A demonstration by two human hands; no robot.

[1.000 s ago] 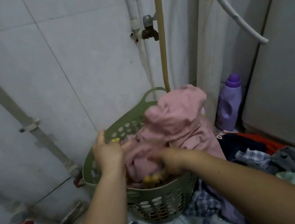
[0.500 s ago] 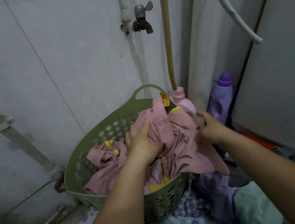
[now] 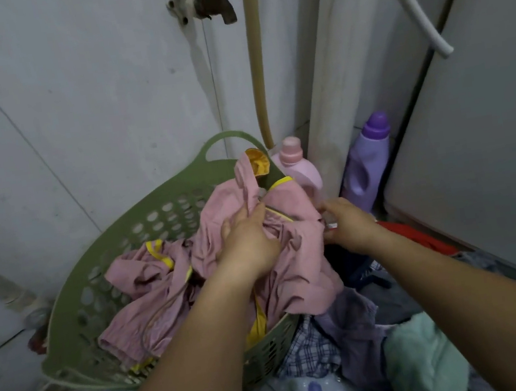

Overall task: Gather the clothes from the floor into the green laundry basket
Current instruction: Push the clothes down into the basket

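Head: both hands (image 3: 249, 239) seemingly clutching garment (image 3: 292, 257)

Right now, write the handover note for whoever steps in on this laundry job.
Left hand: presses on the pink garment, fingers curled into its folds.
Right hand: grips the same garment's right edge.
Green laundry basket: on the floor by the wall. The pink garment is mostly inside it, with one side draped over the right rim.
Done: pink garment nearly in.
Left: tuck in the hanging side, then gather the floor pile to the right: checked cloth, purple cloth, mint cloth, dark and red pieces behind.
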